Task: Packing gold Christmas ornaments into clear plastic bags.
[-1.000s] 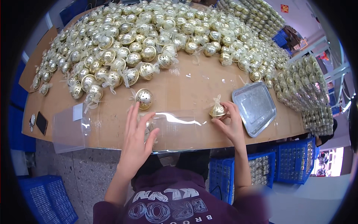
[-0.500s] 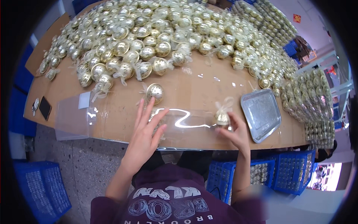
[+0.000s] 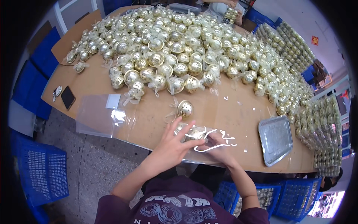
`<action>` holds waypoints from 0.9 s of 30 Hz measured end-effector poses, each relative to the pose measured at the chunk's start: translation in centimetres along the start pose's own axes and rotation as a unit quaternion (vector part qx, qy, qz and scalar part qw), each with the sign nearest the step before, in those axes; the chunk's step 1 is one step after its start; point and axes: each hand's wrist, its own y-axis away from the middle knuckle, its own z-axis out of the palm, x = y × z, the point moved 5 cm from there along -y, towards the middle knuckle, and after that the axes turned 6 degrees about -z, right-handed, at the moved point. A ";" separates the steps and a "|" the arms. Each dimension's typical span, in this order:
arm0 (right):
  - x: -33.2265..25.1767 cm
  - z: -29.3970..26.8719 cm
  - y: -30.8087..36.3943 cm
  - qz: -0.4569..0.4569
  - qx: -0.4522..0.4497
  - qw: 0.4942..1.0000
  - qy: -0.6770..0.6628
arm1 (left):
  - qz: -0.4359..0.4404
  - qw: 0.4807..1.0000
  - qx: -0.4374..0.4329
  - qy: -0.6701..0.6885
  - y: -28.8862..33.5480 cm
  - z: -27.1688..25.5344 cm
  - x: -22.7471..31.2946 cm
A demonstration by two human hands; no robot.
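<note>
Near the table's front edge lies a clear plastic box, long and shiny with glare. My left hand grips its left end, fingers and thumb spread across it. At least one gold bell-like ball ornament shows inside, beneath the left fingers. My right hand appears to be inside the box from its right end, fingers closed around another gold ball ornament; glare partly hides the fingertips. Just beyond my left fingertips sits a loose gold ball ornament with a sheer ribbon.
A large heap of gold ornaments covers the table's far side. At right lies a metal tray, beside stacked packs of ornaments. A clear plastic sheet and phone lie left. Blue crates stand below. Another person's hand works beyond.
My right hand has brought its ornament leftward, into the plastic box, close to my left hand. The left hand still steadies the box. The whole view has shifted.
</note>
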 end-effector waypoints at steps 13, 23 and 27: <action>-0.7 -7.0 -0.4 0.120 -0.122 0.954 -0.247 | 0.003 0.999 -0.026 -0.023 0.2 0.0 -0.3; -9.6 -6.9 -23.0 -0.157 0.125 0.848 0.490 | -0.010 0.999 -0.024 -0.025 0.3 -0.1 0.0; -5.5 -6.6 -27.4 -0.027 0.049 0.846 0.530 | -0.002 0.999 -0.032 -0.015 -0.3 0.4 0.5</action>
